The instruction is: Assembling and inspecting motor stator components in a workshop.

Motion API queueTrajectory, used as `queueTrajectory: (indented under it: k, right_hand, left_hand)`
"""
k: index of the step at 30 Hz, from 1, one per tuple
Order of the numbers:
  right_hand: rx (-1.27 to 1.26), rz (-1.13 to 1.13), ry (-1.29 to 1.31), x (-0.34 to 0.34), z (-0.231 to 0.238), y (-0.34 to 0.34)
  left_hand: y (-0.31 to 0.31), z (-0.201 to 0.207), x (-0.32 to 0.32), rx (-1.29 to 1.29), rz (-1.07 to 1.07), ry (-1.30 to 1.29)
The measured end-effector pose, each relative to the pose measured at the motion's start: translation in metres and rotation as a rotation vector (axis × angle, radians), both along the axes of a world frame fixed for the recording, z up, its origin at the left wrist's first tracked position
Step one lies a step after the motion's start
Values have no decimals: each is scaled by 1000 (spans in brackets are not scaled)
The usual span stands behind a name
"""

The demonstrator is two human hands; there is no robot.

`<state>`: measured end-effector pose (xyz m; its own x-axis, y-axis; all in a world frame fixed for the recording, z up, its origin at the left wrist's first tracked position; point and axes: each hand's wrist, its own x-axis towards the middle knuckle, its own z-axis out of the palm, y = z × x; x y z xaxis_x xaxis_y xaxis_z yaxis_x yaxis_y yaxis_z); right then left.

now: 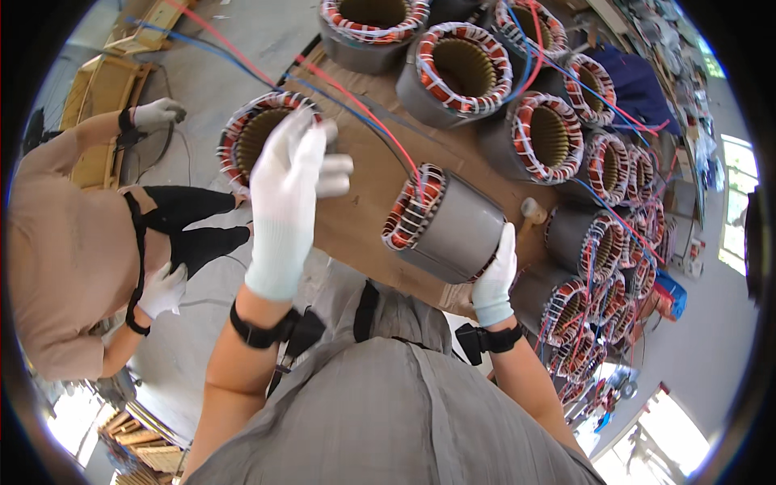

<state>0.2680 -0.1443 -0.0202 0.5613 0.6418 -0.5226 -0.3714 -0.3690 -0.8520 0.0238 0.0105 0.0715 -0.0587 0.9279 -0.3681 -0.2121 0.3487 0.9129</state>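
Observation:
A grey motor stator [459, 229] lies tilted on the brown table, its laced orange winding end toward the left and leads rising from it. My right hand [495, 279], in a white glove, grips the stator's right end; part of its fingers is hidden behind the rim. Gloved in white too, my left hand [293, 174] is raised with its fingers apart and seemingly holds nothing. It partly covers a second stator [240, 139] at the table's left edge, whose bore faces up. Whether the hand touches that one I cannot tell.
Several more stators [465, 73] stand at the back and crowd the right side, with red and blue leads across them. A mallet [530, 213] lies beside the right-hand group. At the left, a person [89, 242] in white gloves stands near wooden crates [101, 89].

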Motion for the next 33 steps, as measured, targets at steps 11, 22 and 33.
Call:
queueTrajectory:
  k: [11,22,33]
  right_hand:
    - [2,-46,13,-16,0,-34]
    - [-6,-280,673,-5,26,-16]
    - [6,48,-188,8,2,-61]
  left_hand:
    - [-68,-53,29,-173,-925,325]
    - [-32,-16,87,-138,-731,304]
    - [-61,-19,119,909,-1119,828]
